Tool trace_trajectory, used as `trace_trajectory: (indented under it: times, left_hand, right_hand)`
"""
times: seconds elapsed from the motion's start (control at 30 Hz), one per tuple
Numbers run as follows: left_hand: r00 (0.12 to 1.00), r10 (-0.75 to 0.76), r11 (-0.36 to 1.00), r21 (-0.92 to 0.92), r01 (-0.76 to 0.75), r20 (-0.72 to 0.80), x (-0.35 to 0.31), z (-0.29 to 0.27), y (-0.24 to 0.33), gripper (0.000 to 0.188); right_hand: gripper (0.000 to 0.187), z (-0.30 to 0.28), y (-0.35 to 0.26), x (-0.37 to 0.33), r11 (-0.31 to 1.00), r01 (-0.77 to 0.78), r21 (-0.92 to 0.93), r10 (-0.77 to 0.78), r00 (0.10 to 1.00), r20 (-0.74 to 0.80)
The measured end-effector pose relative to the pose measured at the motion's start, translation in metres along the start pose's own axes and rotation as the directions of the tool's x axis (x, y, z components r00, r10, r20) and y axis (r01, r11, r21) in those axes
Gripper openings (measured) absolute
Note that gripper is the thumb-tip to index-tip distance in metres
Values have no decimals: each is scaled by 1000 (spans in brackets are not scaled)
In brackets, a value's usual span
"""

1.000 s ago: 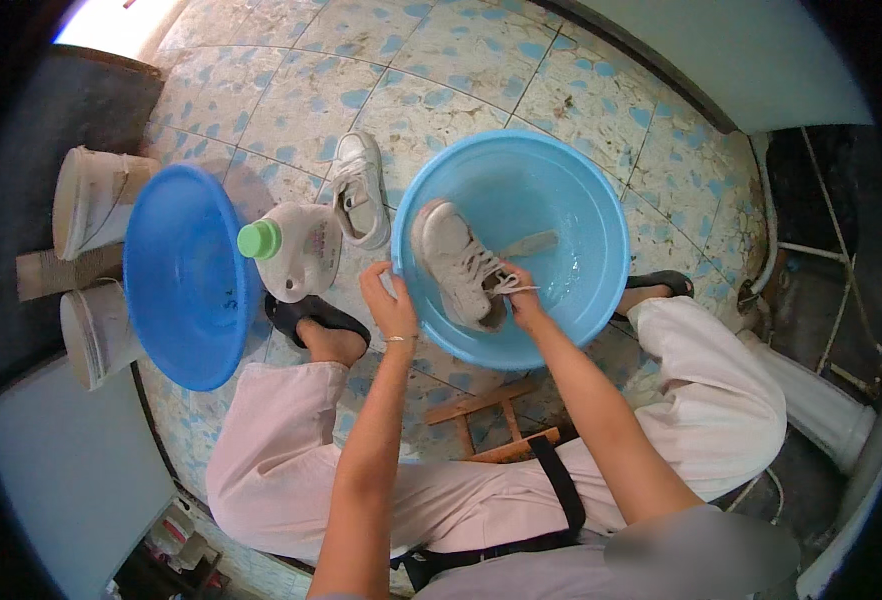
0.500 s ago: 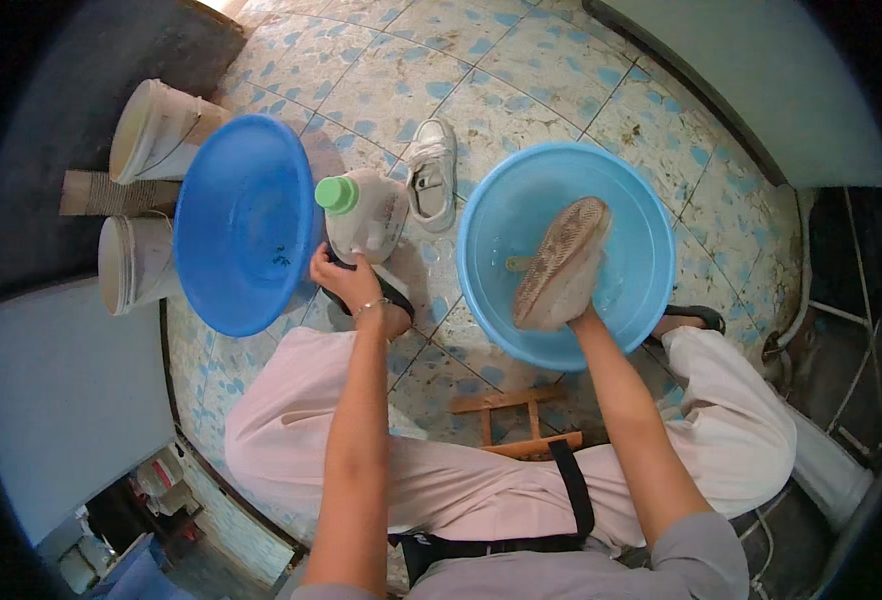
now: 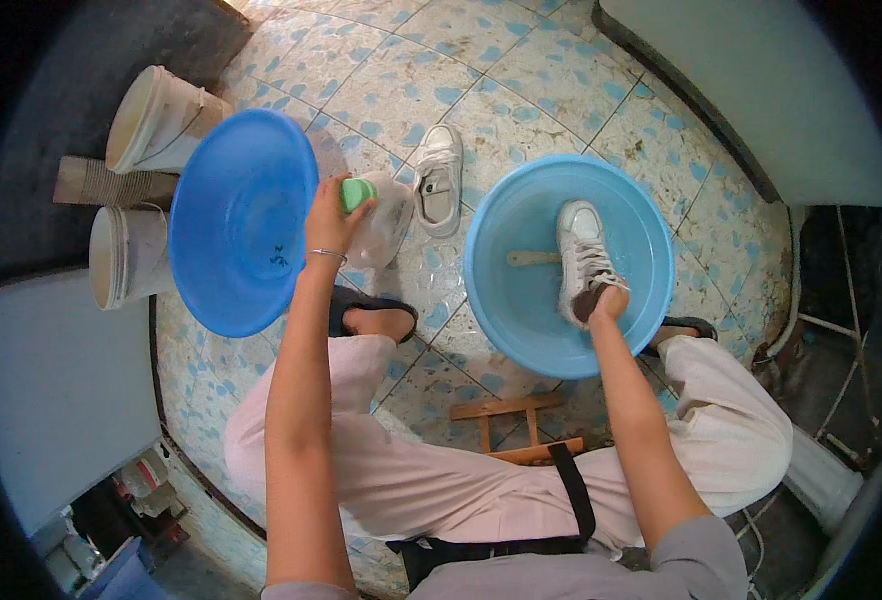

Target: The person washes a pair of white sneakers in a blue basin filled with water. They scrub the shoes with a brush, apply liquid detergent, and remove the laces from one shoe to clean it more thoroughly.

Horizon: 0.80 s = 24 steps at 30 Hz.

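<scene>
Left: dark blue basin (image 3: 236, 215) on floor. Left hand (image 3: 328, 217) curled round the green cap (image 3: 359, 195) of a white bottle (image 3: 382, 228); cap still on. White shoe (image 3: 441, 150) on floor, likely not started. Light blue basin (image 3: 501, 315): pale stick (image 3: 534, 258) lying loose, second shoe (image 3: 574, 245) inside, right hand (image 3: 611, 300) gripping its heel end. Looks early.

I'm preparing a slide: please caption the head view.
Left hand gripping the green cap of a bottle, right hand holding a white shoe in a light blue basin.
</scene>
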<state>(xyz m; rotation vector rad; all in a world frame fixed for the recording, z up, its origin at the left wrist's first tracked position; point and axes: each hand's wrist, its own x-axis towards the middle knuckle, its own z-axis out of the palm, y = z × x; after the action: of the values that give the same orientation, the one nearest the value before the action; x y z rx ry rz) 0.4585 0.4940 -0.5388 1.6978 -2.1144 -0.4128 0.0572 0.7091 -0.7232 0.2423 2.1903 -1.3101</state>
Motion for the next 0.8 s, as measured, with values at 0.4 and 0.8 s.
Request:
trace_trajectory:
  times: [0.4,0.8]
  left_hand:
    - [993,111,984,144,-106,-27,-14,0,30,44]
    - [969,-203,959,228,167,142,-33,-15,26,59]
  right_hand:
    - [36,-3,-3,-36,699,545,-464,-540,827,159]
    - [38,82,4,-293,621,768,153,-509,247,824]
